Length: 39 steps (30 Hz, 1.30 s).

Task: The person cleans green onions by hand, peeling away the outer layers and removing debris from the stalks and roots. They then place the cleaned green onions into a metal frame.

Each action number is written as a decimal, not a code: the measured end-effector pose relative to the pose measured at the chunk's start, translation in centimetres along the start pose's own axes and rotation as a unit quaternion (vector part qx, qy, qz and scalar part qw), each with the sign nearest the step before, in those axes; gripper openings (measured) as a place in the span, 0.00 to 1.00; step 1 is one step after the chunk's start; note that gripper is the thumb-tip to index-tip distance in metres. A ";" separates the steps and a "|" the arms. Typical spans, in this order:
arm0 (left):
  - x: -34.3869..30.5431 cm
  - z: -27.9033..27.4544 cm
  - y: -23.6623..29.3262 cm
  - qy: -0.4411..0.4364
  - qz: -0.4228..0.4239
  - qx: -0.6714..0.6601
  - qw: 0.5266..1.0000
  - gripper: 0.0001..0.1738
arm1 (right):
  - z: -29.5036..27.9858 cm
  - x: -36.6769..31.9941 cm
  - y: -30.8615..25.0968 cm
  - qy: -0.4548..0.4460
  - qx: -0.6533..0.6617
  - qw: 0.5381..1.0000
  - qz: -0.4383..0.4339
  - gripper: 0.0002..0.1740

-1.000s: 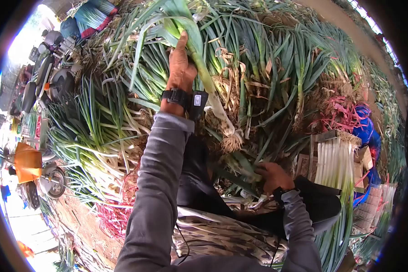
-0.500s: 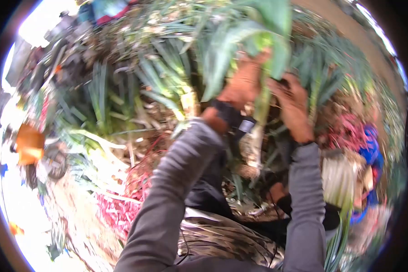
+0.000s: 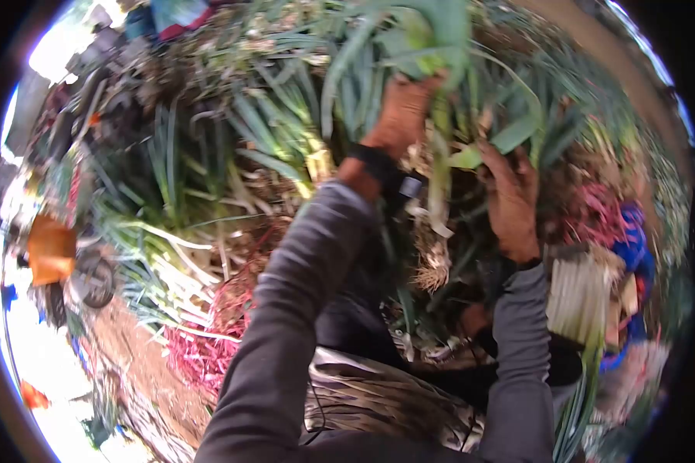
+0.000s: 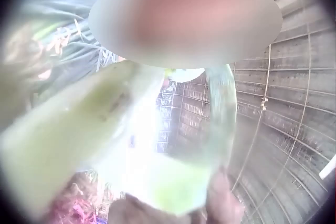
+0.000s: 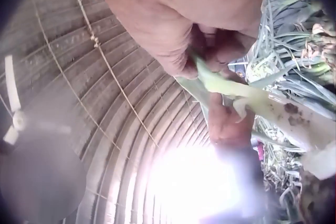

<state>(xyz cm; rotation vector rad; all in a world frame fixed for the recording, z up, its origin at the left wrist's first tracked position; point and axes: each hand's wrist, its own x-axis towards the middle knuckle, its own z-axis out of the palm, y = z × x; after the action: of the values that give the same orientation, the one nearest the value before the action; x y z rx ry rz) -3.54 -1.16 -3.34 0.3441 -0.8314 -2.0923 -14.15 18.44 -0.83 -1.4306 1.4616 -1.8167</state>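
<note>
A ribbed, curved roof (image 5: 121, 82) arches over bare brown ground (image 3: 150, 332), with white glare (image 5: 194, 182) at its edge.

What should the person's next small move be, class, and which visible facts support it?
Probably the right hand should pull the leaf away from the leek: it already pinches that leaf, which bends out from the stalk, while the left hand grips the leek higher up.
</note>
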 end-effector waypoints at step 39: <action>-2.6 2.9 -4.1 -0.009 -0.092 -0.004 0.996 0.25 | -0.3 1.7 3.4 -0.035 0.013 0.991 0.132 0.23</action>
<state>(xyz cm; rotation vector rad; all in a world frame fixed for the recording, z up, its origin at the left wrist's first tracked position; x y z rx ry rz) -5.92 3.98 -4.06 0.4106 -0.8278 -2.2713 -15.99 15.93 -3.00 -1.2101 1.5058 -1.6034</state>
